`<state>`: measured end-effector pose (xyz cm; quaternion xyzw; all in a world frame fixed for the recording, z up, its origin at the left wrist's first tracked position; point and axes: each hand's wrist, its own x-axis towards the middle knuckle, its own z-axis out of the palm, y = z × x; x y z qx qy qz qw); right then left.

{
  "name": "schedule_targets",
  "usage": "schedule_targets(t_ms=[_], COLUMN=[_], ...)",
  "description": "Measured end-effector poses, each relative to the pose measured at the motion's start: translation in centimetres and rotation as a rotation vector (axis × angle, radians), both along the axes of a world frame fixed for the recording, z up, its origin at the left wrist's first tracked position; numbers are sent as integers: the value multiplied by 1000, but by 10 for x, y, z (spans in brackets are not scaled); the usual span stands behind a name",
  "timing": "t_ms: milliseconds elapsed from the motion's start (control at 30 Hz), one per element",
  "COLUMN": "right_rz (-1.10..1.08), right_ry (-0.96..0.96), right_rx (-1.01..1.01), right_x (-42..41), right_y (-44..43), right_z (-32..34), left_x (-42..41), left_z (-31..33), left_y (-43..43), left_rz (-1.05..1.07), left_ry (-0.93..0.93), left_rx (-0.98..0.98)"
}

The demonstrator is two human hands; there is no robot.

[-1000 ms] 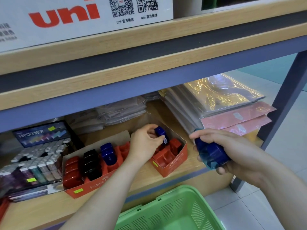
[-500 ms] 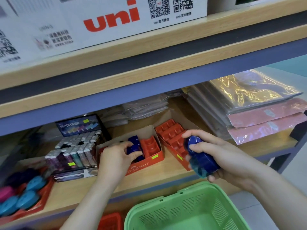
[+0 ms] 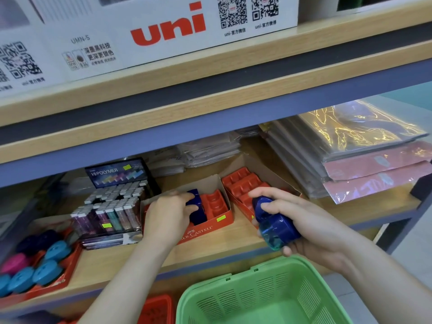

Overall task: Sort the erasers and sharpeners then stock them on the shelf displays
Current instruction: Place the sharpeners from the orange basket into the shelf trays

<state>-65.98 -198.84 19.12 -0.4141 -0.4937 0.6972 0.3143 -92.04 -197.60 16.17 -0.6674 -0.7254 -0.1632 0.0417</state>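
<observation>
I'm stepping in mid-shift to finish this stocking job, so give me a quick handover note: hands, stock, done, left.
Left hand pinches a dark blue sharpener sitting in the left red display box.
Right hand grips a stack of blue sharpeners in front of the shelf, above the green basket.
Done: that one sharpener is in the box.
Left: the box's right-end slots and the visible slots of the right red tray are free; seat the held stack there.
</observation>
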Motion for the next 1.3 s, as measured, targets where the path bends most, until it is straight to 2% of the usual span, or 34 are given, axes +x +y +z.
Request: schedule_targets(t_ms=[333,600,733,933,1100,1200,1300], right_rz=[-3,1,26,55,97,78,44], right_ry=[-11,-18,-24,-61,-107,-129,-156], right_rx=[11,13,11,15,-3,-40,-73], right_x=[-13,-20,-22,-32,-50,-69,-93], right_y=[-5,-4,-5,-7,-12,-13,-9], right_z=[0,-2,-4,-9,-21,-35,-50], left_x=[-16,-16,-15,-19,-51,-51,-45], left_z=[10,-3,-10,-19,-41,-51,-50], left_y=[11,9,6,-11,-54,-67,-70], left_rz=[-184,-216,-171,-122,190,167,129], left_ry=[149,95,19,40,-218,-332,-321], left_rx=[-138,-157,-62,94,130,33,58])
